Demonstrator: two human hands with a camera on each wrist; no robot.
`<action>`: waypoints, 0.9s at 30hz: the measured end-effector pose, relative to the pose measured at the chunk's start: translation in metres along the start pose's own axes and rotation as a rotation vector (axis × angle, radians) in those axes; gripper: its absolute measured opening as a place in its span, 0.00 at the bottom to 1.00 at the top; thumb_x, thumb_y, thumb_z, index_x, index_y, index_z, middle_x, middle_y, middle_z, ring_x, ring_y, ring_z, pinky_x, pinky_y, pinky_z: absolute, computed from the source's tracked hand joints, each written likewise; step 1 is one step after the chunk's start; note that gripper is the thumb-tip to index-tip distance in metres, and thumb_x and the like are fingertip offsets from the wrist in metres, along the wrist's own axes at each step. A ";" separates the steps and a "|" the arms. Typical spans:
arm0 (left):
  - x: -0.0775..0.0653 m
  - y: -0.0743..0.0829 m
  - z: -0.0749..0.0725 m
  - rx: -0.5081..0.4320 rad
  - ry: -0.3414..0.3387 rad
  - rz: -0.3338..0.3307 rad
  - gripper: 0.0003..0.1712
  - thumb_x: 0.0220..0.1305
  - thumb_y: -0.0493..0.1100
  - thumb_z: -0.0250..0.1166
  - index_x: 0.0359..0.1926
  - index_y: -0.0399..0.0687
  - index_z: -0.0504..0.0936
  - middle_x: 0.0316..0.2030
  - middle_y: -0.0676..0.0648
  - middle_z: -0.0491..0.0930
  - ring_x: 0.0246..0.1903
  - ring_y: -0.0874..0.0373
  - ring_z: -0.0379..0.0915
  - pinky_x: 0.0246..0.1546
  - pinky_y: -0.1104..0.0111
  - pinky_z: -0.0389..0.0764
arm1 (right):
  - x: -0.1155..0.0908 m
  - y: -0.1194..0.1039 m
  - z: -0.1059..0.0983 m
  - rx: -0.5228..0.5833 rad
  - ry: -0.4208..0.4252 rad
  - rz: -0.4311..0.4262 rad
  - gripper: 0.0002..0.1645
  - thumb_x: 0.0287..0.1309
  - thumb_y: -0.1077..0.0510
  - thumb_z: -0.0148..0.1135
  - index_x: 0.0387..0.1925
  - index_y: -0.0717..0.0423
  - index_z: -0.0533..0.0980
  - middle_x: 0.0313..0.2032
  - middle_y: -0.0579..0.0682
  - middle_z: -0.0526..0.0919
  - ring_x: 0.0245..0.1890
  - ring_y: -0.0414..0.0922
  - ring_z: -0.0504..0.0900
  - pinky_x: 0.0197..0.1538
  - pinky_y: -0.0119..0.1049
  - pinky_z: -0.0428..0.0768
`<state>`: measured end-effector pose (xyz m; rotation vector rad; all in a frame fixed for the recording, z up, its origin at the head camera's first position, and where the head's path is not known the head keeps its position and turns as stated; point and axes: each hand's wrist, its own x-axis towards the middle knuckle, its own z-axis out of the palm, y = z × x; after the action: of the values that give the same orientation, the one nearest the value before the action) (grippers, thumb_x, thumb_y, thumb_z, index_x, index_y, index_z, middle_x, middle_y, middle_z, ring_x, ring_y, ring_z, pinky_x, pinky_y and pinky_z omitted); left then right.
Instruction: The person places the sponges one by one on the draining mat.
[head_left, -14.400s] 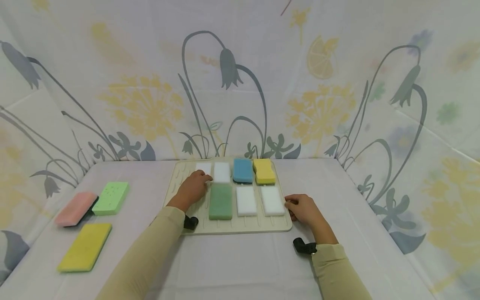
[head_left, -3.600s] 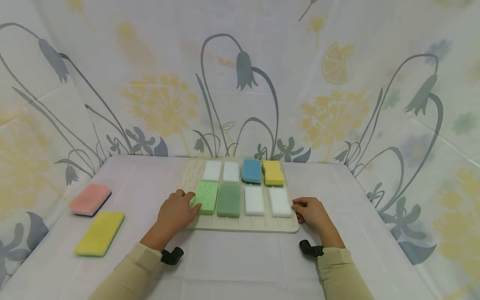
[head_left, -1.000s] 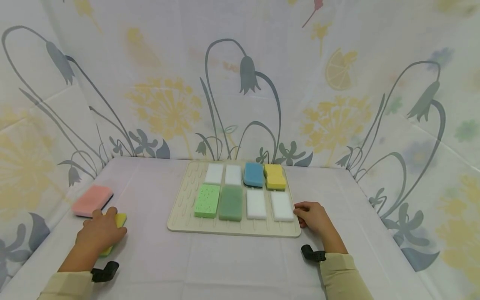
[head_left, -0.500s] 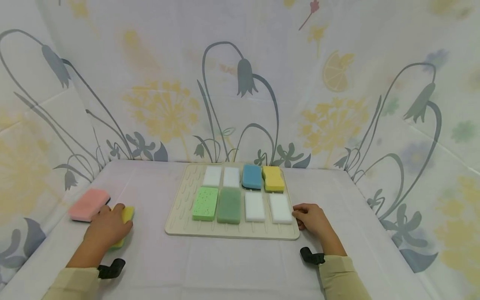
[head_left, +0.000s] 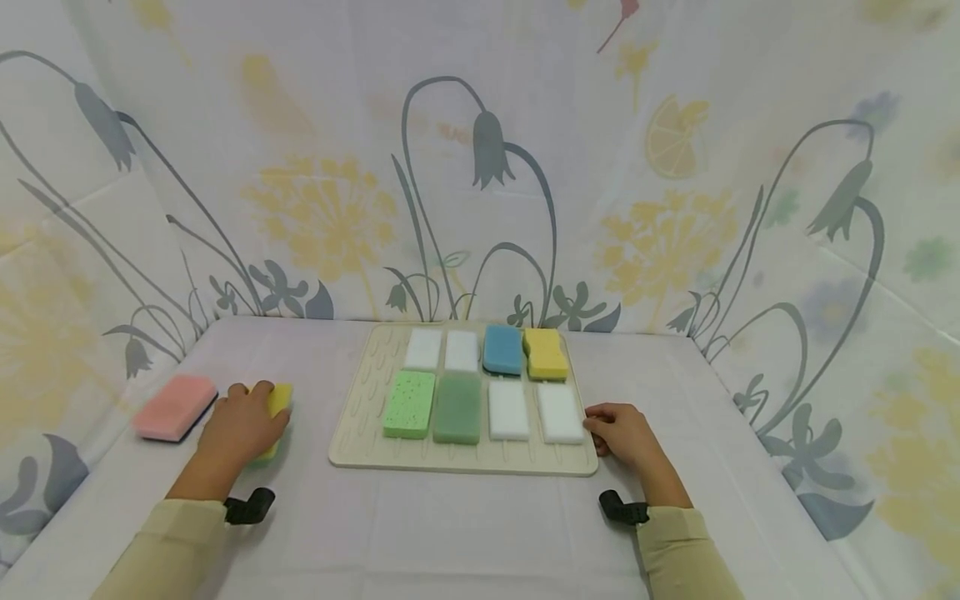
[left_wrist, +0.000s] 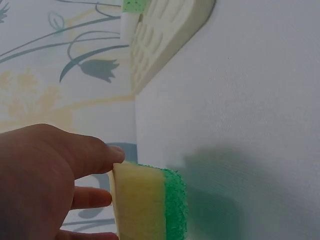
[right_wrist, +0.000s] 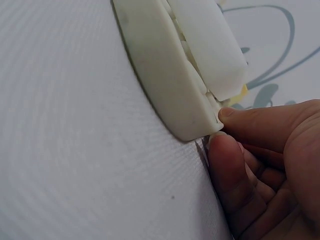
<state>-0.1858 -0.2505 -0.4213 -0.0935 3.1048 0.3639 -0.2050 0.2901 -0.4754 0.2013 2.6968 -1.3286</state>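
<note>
My left hand (head_left: 238, 429) grips a yellow sponge (head_left: 281, 398) from above, left of the beige ridged drying mat (head_left: 351, 450). In the left wrist view the sponge (left_wrist: 140, 200) shows a green scouring layer, and its shadow falls on the cloth beside it. The thumb lies along one edge; the hand hides much of it in the head view. At the mat's right edge my right hand (head_left: 622, 433) pinches the rim between thumb and finger, close to a white sponge (head_left: 560, 413). The right wrist view shows this pinch on the mat (right_wrist: 160, 70).
The mat bears two rows: several white sponges, a blue one (head_left: 502, 349), a yellow wavy-sided one (head_left: 546, 354), a speckled light green one (head_left: 408, 404) and a darker green one (head_left: 457, 407). A pink sponge (head_left: 176, 406) with a dark underside lies far left.
The speckled green sponge went from the table onto the mat, where my left hand released it. That hand then took the yellow sponge and moved it right and away. The right hand stayed.
</note>
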 end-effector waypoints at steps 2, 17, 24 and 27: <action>0.004 0.003 0.001 -0.010 0.000 -0.001 0.35 0.66 0.51 0.55 0.62 0.26 0.64 0.50 0.21 0.65 0.44 0.29 0.68 0.42 0.42 0.73 | 0.000 0.000 0.000 0.001 -0.001 -0.003 0.20 0.63 0.58 0.61 0.52 0.65 0.77 0.30 0.53 0.83 0.25 0.42 0.80 0.29 0.35 0.82; 0.037 0.027 0.005 -0.075 0.033 0.031 0.35 0.68 0.53 0.53 0.64 0.28 0.64 0.54 0.22 0.65 0.51 0.28 0.66 0.50 0.40 0.70 | 0.000 0.000 -0.001 -0.013 -0.003 0.013 0.21 0.63 0.57 0.60 0.54 0.64 0.77 0.31 0.54 0.83 0.26 0.42 0.80 0.30 0.35 0.82; 0.048 0.039 0.008 -0.070 0.026 0.051 0.34 0.69 0.52 0.53 0.65 0.29 0.64 0.57 0.22 0.64 0.53 0.27 0.65 0.55 0.41 0.69 | -0.001 -0.002 -0.001 -0.009 -0.014 0.011 0.20 0.64 0.57 0.60 0.54 0.65 0.77 0.31 0.54 0.83 0.26 0.42 0.80 0.30 0.35 0.82; 0.054 0.043 0.009 -0.083 0.025 0.055 0.35 0.69 0.52 0.53 0.65 0.30 0.63 0.58 0.22 0.64 0.54 0.27 0.64 0.56 0.41 0.68 | 0.000 -0.002 -0.001 -0.004 -0.013 0.009 0.20 0.63 0.57 0.60 0.53 0.65 0.77 0.31 0.53 0.83 0.26 0.42 0.80 0.30 0.35 0.82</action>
<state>-0.2423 -0.2096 -0.4215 -0.0138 3.1223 0.4964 -0.2054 0.2899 -0.4728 0.2029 2.6841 -1.3179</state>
